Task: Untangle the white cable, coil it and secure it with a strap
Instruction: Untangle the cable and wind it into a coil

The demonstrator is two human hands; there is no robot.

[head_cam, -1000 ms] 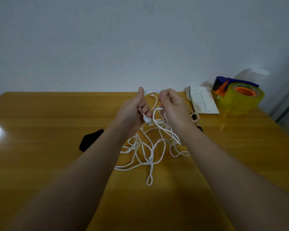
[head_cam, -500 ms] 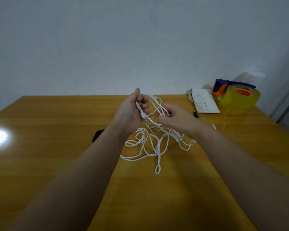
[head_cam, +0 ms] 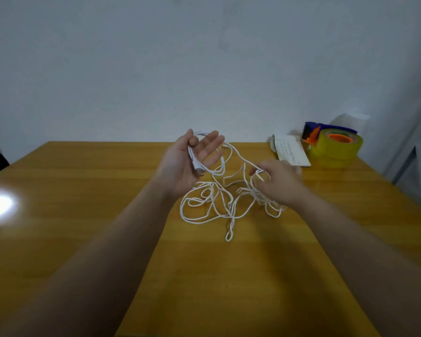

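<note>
Cable (head_cam: pixel 230 212) lies mostly tangled on the table (head_cam: pixel 83 190), between the two hands. The left hand (head_cam: pixel 190 164) is raised, fingers spread nearly straight, with the thumb pinning the plug end across the palm. The right hand (head_cam: pixel 277 181), blurred, pinches a strand above the heap.

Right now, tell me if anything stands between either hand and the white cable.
Nothing visible does. The left hand holds the plug end of the white cable under its thumb, and the right hand pinches a strand. The rest lies tangled on the table below them; only that tangle seems to hinder coiling.
</note>
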